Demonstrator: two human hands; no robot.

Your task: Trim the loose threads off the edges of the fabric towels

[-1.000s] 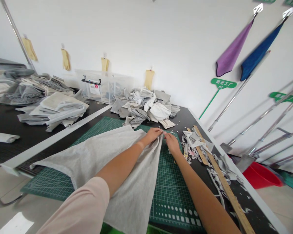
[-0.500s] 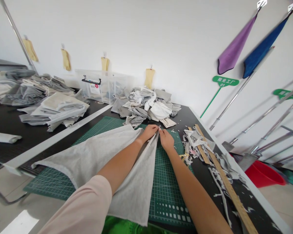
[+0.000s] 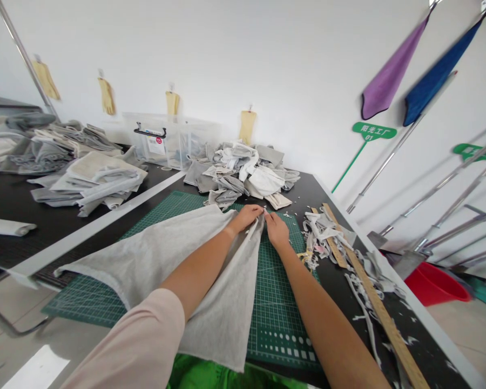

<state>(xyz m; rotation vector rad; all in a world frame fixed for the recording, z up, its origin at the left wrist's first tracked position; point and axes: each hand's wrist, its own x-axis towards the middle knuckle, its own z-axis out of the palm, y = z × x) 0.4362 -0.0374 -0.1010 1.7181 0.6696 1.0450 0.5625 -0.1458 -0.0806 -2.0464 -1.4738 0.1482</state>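
Observation:
A large piece of light grey cloth (image 3: 146, 251) spreads over the green cutting mat (image 3: 279, 308) and hangs past its front edge. My left hand (image 3: 249, 217) pinches the cloth's gathered far edge near the top of the mat. Right beside it, my right hand (image 3: 277, 229) closes on the same edge, fingertips almost touching the left ones. Between the two hands the cloth is bunched into a narrow fold. What exactly lies between the fingertips is too small to see.
Behind my hands lies a heap of grey and white cloth pieces (image 3: 243, 170). Folded cloths (image 3: 93, 181) are stacked at left, near a clear plastic box (image 3: 174, 138). Wooden rulers (image 3: 380, 313) and fabric scraps (image 3: 326, 227) lie at right. A red bucket (image 3: 433, 283) stands beyond the table edge.
Both hands keep their pinch at the same edge of the cloth with barely any movement. The whole view has shifted slightly.

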